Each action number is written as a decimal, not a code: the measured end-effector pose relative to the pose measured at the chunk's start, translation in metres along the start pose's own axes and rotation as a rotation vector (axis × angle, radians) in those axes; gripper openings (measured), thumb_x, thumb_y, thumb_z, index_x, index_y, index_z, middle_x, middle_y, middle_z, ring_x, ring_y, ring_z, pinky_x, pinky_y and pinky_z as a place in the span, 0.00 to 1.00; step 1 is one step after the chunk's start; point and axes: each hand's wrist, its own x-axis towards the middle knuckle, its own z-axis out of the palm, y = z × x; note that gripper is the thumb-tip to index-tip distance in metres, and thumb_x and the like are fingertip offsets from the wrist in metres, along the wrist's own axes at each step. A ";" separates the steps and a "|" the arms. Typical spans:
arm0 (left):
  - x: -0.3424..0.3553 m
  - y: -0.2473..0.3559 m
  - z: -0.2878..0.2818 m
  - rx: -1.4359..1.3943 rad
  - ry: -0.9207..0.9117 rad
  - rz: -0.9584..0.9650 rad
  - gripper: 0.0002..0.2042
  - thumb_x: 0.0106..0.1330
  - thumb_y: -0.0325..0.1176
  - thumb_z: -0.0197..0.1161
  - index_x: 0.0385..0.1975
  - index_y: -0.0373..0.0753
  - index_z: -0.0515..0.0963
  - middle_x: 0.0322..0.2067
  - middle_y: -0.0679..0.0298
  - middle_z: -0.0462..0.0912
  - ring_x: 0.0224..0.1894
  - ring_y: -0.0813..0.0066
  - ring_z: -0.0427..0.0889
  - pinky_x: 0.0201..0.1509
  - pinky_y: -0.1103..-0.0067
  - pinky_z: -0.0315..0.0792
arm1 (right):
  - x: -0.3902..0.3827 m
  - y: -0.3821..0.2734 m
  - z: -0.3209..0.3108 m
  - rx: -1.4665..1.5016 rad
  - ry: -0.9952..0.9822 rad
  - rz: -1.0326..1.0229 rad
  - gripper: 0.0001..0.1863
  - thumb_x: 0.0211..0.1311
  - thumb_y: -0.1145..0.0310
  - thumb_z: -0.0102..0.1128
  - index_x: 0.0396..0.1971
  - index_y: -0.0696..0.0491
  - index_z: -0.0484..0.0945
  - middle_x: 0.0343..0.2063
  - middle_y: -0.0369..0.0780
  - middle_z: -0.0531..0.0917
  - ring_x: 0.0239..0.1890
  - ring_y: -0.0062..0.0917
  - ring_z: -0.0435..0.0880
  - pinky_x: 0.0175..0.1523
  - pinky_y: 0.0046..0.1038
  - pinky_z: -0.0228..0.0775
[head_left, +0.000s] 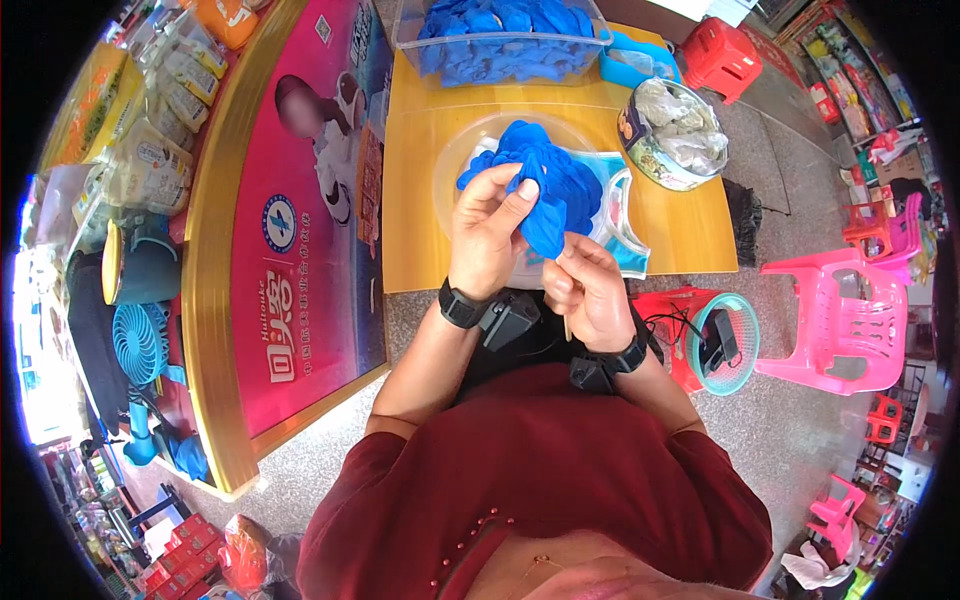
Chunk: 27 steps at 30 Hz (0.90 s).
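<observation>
My left hand [488,235] pinches a bright blue, thin, soft piece [547,225] between thumb and fingers. Just below it, my right hand [590,295] has its fingers curled on a thin pale stick [567,325], its thumb and forefinger at the lower tip of the blue piece. Behind my hands, a pile of similar blue pieces [575,180] lies on a round translucent tray [458,148], with a white item with light blue edging [628,240] partly under the pile.
A yellow table [700,235] holds a clear bin of blue pieces [500,45], a blue container [640,62] and a round tub of crumpled material [670,130]. A pink counter [305,250] stands left. Right are a pink chair [835,320], a mesh basket [725,355] and red stools [720,60].
</observation>
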 end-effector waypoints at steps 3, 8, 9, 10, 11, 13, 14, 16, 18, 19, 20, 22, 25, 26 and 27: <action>0.001 -0.003 -0.005 -0.009 -0.034 0.001 0.07 0.66 0.27 0.59 0.43 0.39 0.76 0.34 0.69 0.80 0.29 0.85 0.77 0.26 0.86 0.72 | 0.000 -0.006 -0.001 0.097 -0.168 0.109 0.11 0.70 0.59 0.49 0.34 0.51 0.70 0.16 0.29 0.64 0.14 0.09 0.54 0.17 0.15 0.43; 0.001 0.000 -0.008 -0.003 -0.089 0.004 0.08 0.66 0.27 0.59 0.44 0.39 0.76 0.34 0.69 0.81 0.28 0.85 0.77 0.27 0.87 0.72 | 0.001 -0.014 -0.001 0.057 -0.163 0.154 0.12 0.71 0.58 0.47 0.31 0.50 0.68 0.16 0.29 0.62 0.14 0.09 0.53 0.17 0.14 0.41; 0.001 0.003 -0.010 -0.004 -0.090 0.006 0.08 0.66 0.27 0.59 0.44 0.39 0.76 0.34 0.69 0.81 0.28 0.85 0.77 0.27 0.87 0.72 | 0.003 -0.017 -0.003 -0.020 -0.130 0.132 0.12 0.71 0.58 0.47 0.31 0.51 0.68 0.16 0.28 0.63 0.14 0.09 0.53 0.17 0.14 0.41; 0.002 0.007 -0.012 0.158 -0.081 0.039 0.08 0.66 0.27 0.59 0.44 0.39 0.76 0.34 0.69 0.81 0.29 0.85 0.77 0.30 0.87 0.72 | 0.005 -0.022 -0.006 -0.124 -0.130 0.080 0.12 0.71 0.59 0.48 0.33 0.52 0.70 0.16 0.28 0.64 0.14 0.09 0.53 0.17 0.14 0.41; 0.003 0.009 -0.012 0.320 -0.072 0.071 0.08 0.66 0.26 0.59 0.44 0.38 0.76 0.34 0.70 0.81 0.30 0.85 0.77 0.32 0.87 0.73 | 0.006 -0.028 -0.009 -0.261 -0.085 0.063 0.11 0.70 0.60 0.49 0.35 0.52 0.71 0.16 0.28 0.63 0.15 0.10 0.55 0.19 0.15 0.43; 0.004 0.014 -0.009 0.344 -0.040 0.133 0.09 0.68 0.29 0.57 0.46 0.38 0.76 0.39 0.66 0.79 0.40 0.79 0.78 0.45 0.83 0.72 | 0.004 -0.041 -0.006 -0.521 -0.038 0.082 0.12 0.70 0.60 0.49 0.36 0.54 0.74 0.16 0.28 0.64 0.17 0.10 0.56 0.20 0.15 0.44; 0.007 0.016 -0.014 0.443 -0.099 0.238 0.09 0.70 0.31 0.54 0.46 0.38 0.76 0.44 0.64 0.78 0.46 0.76 0.75 0.52 0.80 0.68 | 0.005 -0.041 -0.007 -0.519 -0.039 0.082 0.12 0.70 0.60 0.49 0.36 0.54 0.74 0.16 0.28 0.64 0.17 0.10 0.56 0.20 0.15 0.44; 0.016 0.019 -0.018 0.622 -0.257 0.391 0.14 0.73 0.38 0.49 0.45 0.37 0.77 0.55 0.59 0.71 0.58 0.70 0.68 0.63 0.72 0.58 | 0.005 -0.040 -0.012 -0.863 -0.087 -0.073 0.13 0.70 0.62 0.50 0.37 0.56 0.77 0.16 0.28 0.65 0.18 0.10 0.58 0.22 0.15 0.48; 0.015 0.013 -0.017 0.492 -0.269 0.323 0.14 0.73 0.39 0.48 0.45 0.36 0.77 0.56 0.59 0.71 0.59 0.69 0.67 0.64 0.71 0.57 | 0.007 -0.034 -0.011 -0.892 -0.038 -0.140 0.12 0.70 0.64 0.50 0.37 0.57 0.78 0.17 0.29 0.66 0.19 0.11 0.61 0.23 0.15 0.51; 0.014 0.009 -0.018 0.362 -0.277 0.257 0.15 0.73 0.39 0.48 0.44 0.35 0.77 0.58 0.58 0.70 0.59 0.68 0.67 0.65 0.71 0.56 | 0.008 -0.030 -0.011 -0.922 0.009 -0.207 0.12 0.69 0.65 0.51 0.38 0.58 0.78 0.17 0.29 0.67 0.20 0.11 0.63 0.25 0.15 0.54; 0.014 0.005 -0.022 0.258 -0.252 0.197 0.17 0.73 0.37 0.45 0.45 0.30 0.76 0.61 0.52 0.66 0.66 0.64 0.59 0.69 0.69 0.49 | 0.009 -0.027 -0.014 -0.920 0.008 -0.208 0.12 0.69 0.65 0.51 0.38 0.58 0.78 0.17 0.29 0.67 0.20 0.11 0.63 0.25 0.15 0.54; 0.015 0.005 -0.019 0.298 -0.208 0.199 0.16 0.72 0.35 0.45 0.46 0.30 0.75 0.61 0.51 0.66 0.66 0.64 0.60 0.68 0.69 0.50 | 0.010 -0.022 -0.019 -1.000 0.090 -0.325 0.09 0.68 0.68 0.54 0.38 0.58 0.79 0.19 0.30 0.72 0.21 0.11 0.67 0.25 0.17 0.59; 0.014 0.009 -0.012 0.318 -0.138 0.192 0.16 0.70 0.31 0.46 0.52 0.30 0.72 0.60 0.52 0.67 0.64 0.65 0.63 0.67 0.70 0.54 | 0.010 -0.023 -0.020 -0.982 0.161 -0.409 0.09 0.67 0.69 0.55 0.39 0.58 0.79 0.20 0.30 0.74 0.22 0.10 0.68 0.26 0.16 0.60; 0.012 0.014 -0.009 0.358 -0.126 0.155 0.17 0.71 0.33 0.45 0.53 0.30 0.71 0.60 0.52 0.67 0.64 0.65 0.64 0.66 0.70 0.56 | 0.010 -0.023 -0.019 -0.981 0.162 -0.409 0.09 0.67 0.69 0.55 0.39 0.58 0.79 0.20 0.30 0.74 0.22 0.10 0.68 0.26 0.16 0.60; 0.011 0.018 -0.008 0.398 -0.114 0.119 0.18 0.72 0.35 0.44 0.54 0.31 0.70 0.60 0.52 0.68 0.63 0.65 0.65 0.65 0.69 0.57 | 0.009 -0.024 -0.017 -0.993 0.178 -0.433 0.08 0.66 0.70 0.56 0.39 0.59 0.79 0.21 0.31 0.75 0.23 0.10 0.68 0.27 0.15 0.61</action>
